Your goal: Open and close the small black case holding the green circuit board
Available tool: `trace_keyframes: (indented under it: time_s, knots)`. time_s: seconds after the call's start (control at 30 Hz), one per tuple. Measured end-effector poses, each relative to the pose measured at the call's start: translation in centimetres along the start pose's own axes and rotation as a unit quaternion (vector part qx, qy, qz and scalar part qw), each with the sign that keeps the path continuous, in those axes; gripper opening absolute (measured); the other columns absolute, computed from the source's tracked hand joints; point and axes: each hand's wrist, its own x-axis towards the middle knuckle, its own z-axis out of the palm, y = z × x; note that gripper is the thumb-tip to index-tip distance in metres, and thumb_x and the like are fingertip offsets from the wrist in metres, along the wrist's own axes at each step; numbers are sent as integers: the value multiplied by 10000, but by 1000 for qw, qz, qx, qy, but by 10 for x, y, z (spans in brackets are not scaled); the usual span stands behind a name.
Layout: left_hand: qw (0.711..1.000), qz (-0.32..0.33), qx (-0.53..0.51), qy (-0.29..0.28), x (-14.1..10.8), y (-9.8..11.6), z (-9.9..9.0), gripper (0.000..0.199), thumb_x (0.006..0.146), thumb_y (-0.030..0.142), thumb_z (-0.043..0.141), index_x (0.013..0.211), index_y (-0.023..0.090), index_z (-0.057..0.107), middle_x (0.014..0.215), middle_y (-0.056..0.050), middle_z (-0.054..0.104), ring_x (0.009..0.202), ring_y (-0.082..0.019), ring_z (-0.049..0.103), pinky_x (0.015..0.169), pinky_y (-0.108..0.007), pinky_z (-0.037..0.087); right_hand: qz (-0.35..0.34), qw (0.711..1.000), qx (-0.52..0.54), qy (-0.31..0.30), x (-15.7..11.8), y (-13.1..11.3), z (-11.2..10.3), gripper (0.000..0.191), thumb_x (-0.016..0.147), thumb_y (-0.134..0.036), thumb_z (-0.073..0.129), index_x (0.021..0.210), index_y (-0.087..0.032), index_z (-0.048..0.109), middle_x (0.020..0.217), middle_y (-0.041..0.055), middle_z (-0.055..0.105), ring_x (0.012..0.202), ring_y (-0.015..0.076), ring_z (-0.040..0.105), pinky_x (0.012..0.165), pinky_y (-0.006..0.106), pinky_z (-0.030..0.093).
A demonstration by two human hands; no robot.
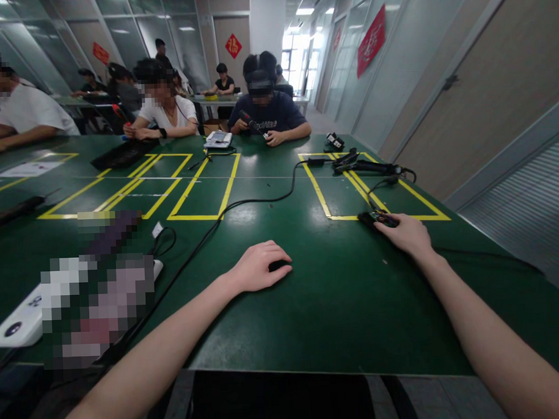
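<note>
My left hand (262, 266) rests on the green table with its fingers loosely curved. The thumb stands apart from the fingers, and only a dark gap shows between them. Farther out on the right, my right hand (405, 231) grips a small black device with an exposed circuit board (377, 217). Part of that device is hidden under the fingers, and it lies at the edge of a yellow tape outline. A thin wire runs from near it toward a long black tool (372, 167) with a cable, lying behind.
Blurred items and a white power strip (17, 322) lie at left. A black cable (256, 200) crosses the green table (284, 331). Opposite, a person (269, 109) holds a dark tool by a white device (218, 140). Small black-and-white parts (334, 140) lie at the far right.
</note>
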Motion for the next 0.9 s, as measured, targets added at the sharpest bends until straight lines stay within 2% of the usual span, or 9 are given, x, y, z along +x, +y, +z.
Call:
trace_keyframes:
  time_s: [0.07,0.13,0.2,0.27,0.33,0.43,0.53,0.73,0.9]
  knots:
    - [1000,-3,-2,-1,0,0,0,198,983,308,593,1059,185,727,1036,-64,761,970,-200,691,896,-344,556,-39,999,8,-27,-11,-28,5,465,823,-469,655,1144,-155,773,1062,149,759,966,337,709,731,379,553]
    - [1000,-2,-5,7,1,1,-1,210,983,303,589,1114,195,713,1089,-69,752,1014,-209,682,925,-363,553,-128,990,54,-32,-26,-58,10,424,843,-457,641,1128,-174,777,1087,129,757,967,313,714,766,379,567]
    - [999,4,-2,32,1,2,-2,244,974,304,595,1175,206,692,1171,-85,726,1086,-227,660,969,-398,540,-222,967,120,-42,-45,-88,14,368,860,-416,637,1128,-203,770,1098,105,751,934,282,718,795,384,577]
    - [998,10,9,67,2,3,-4,299,951,325,623,1224,213,672,1237,-108,691,1143,-251,630,997,-434,524,-311,928,190,-74,-67,-115,16,308,865,-357,646,1114,-219,764,1041,86,745,915,259,717,800,370,581]
    - [996,15,21,82,2,5,-5,342,915,373,666,1215,209,671,1215,-120,687,1123,-266,627,980,-445,519,-382,882,250,-120,-87,-136,15,290,872,-303,652,1136,-225,745,1034,75,736,899,230,714,807,346,576]
    - [999,24,18,45,2,6,-7,346,864,471,718,1062,189,689,1011,-91,726,945,-241,660,873,-389,527,-455,821,292,-184,-110,-154,10,286,854,-260,679,1132,-215,726,1047,73,722,892,207,708,789,310,568]
    - [1000,23,16,4,2,7,-7,366,835,503,744,997,183,669,937,-71,735,862,-221,666,807,-348,514,-474,809,286,-196,-119,-159,6,288,845,-239,677,1128,-206,713,1036,71,713,885,203,704,779,304,570]
    - [999,-17,39,-33,1,5,-6,434,824,392,763,1184,192,628,1069,-78,734,966,-248,676,881,-374,512,-452,825,310,-137,-118,-153,7,318,876,-240,656,1192,-211,675,1086,85,719,937,212,719,797,316,586]
    - [996,-43,66,-40,2,4,-5,501,824,419,776,1244,196,618,1148,-95,711,1072,-281,651,952,-419,508,-441,831,323,-101,-117,-156,4,269,899,-234,648,1166,-225,678,1034,67,742,890,197,724,770,306,582]
